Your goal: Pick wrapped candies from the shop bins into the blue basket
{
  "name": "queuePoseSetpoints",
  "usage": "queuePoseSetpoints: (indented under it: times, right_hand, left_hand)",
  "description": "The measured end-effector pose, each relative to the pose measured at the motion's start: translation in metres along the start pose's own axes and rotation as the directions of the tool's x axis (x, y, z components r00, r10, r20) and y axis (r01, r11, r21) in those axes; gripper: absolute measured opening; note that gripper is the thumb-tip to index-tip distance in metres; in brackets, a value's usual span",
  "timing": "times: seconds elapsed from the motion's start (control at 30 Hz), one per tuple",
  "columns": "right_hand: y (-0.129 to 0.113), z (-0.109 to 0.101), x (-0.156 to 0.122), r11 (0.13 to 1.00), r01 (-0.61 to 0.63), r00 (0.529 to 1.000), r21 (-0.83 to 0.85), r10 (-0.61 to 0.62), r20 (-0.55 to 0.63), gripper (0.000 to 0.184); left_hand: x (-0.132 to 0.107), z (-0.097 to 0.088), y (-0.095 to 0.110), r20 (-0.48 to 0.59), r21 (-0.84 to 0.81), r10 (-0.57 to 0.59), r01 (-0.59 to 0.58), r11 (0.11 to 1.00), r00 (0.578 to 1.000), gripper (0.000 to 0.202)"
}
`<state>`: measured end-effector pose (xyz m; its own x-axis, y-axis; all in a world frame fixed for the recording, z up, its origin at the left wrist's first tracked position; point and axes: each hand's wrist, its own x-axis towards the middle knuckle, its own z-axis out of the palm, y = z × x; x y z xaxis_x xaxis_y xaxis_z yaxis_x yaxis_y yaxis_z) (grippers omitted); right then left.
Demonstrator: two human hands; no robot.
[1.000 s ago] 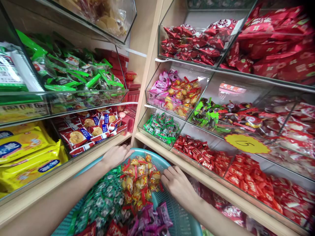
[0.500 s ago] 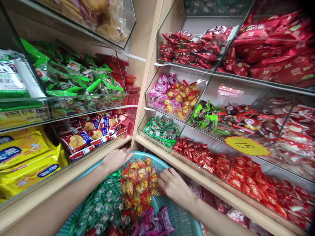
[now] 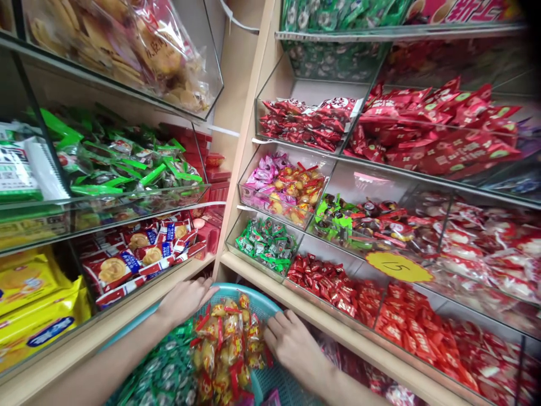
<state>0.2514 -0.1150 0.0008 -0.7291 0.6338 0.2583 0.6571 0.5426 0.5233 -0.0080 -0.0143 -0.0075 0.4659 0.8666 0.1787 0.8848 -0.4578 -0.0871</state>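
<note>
Apparently for steadiness, the left hand (image 3: 186, 303) and right hand (image 3: 292, 343) were curled over the rim of the teal plastic basket (image 3: 257, 298), tucked into the corner by the wooden ledges (image 3: 316, 313), its wall containing heaped green-wrapped sweets (image 3: 163, 363) and yellow-and-red packets (image 3: 226, 344).

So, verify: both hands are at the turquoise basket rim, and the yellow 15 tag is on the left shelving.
The head view puts the yellow 15 tag on the right shelving, not the left. Left hand and right hand are at the turquoise basket rim.
</note>
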Motion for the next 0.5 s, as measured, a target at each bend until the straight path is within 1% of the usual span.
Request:
queuePoseSetpoints:
  times: [0.1, 0.17, 0.3, 0.43, 0.5]
  right_hand:
    - [0.010, -0.013, -0.002, 0.999, -0.038, 0.999, -0.005, 0.038, 0.009, 0.015]
    - [0.018, -0.017, -0.004, 0.998, -0.064, 0.997, -0.004, 0.064, 0.030, 0.014]
    - [0.025, -0.015, -0.009, 0.996, -0.089, 0.994, -0.001, 0.089, 0.063, 0.013]
    - [0.019, -0.008, -0.011, 0.995, -0.090, 0.994, 0.040, 0.088, 0.061, 0.012]
    - [0.017, -0.009, -0.007, 0.993, -0.091, 0.995, 0.081, 0.087, 0.047, 0.014]
  left_hand:
    - [0.000, -0.002, 0.001, 0.004, 0.003, 0.002, -0.002, 1.000, 1.000, 0.054]
    - [0.000, -0.003, 0.002, 0.001, -0.006, 0.003, -0.003, 1.000, 1.000, 0.055]
    - [-0.001, -0.002, 0.002, -0.021, -0.033, 0.003, -0.004, 0.999, 1.000, 0.056]
    - [-0.001, 0.001, 0.001, -0.007, -0.014, 0.006, -0.007, 1.000, 1.000, 0.056]
    - [-0.001, 0.002, 0.001, -0.001, -0.007, -0.001, 0.001, 1.000, 1.000, 0.056]
